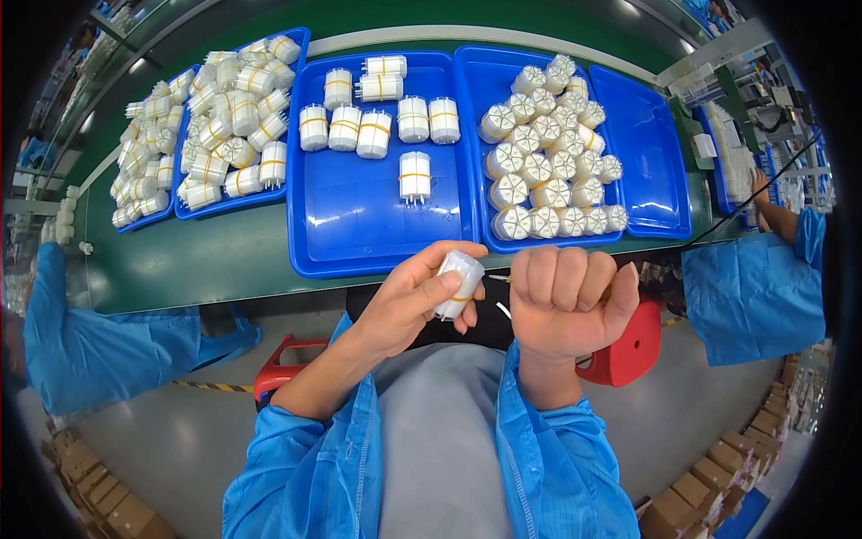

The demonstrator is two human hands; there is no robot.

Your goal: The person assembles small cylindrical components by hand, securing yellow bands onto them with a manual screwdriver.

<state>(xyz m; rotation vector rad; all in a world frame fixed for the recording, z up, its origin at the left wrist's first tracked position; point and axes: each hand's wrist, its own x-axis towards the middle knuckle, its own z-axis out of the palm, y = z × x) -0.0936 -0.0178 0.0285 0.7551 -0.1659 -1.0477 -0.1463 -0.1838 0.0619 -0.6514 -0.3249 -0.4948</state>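
Observation:
Just in front of the table edge, my left hand (401,301) grips a white cylindrical bundle (461,271) of plastic pieces with a yellow rubber band round it. The bundle is tilted, its ribbed end facing up. Close by on the right, my right hand (567,301) is closed in a fist. A thin tool (499,278) with a narrow pale tip sticks out of the fist toward the bundle; its handle is hidden by the fingers, so its exact kind cannot be told. The tip looks close to the bundle but apart from it.
Ahead, a blue tray (377,242) holds several banded bundles (415,175). Right of it, another tray (465,90) holds bundles in rows, overlapping a bare blue tray (651,162). Heaped trays (292,117) stand left on the green table (180,269). People in blue sit on both sides.

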